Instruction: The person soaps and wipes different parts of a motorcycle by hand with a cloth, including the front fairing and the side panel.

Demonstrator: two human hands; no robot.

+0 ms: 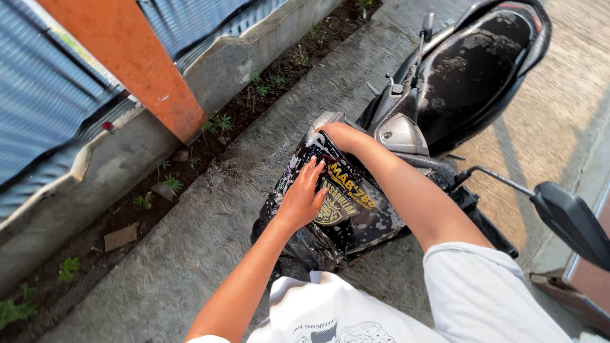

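Far left: blue corrugated metal fence (pixel 38 95) with an orange post (pixel 136 63), low concrete curb (pixel 127 149) under it, then a dirt strip (pixel 210 146) with small weeds and stone bits. Grooved wet concrete floor (pixel 210 235) runs diagonally through the middle. No containers seen.

Centre: black scooter front panel (pixel 337 209), wet, glossy, soap foam patches, yellow sticker lettering and an emblem on it. Left hand (pixel 304 197) lies flat on the panel, fingers spread apart, palm down, arm reaching from near bottom; gripping nothing. Right hand (pixel 337 133) reaches farther, over the panel's top edge; fingers mostly hidden, can't tell if curled or loose. White t-shirt (pixel 381 311) at near edge.

Right: grey dash (pixel 401 134), black seat (pixel 473 63) with foam streaks at far right, black mirror (pixel 572 219) on a thin stem at near right.
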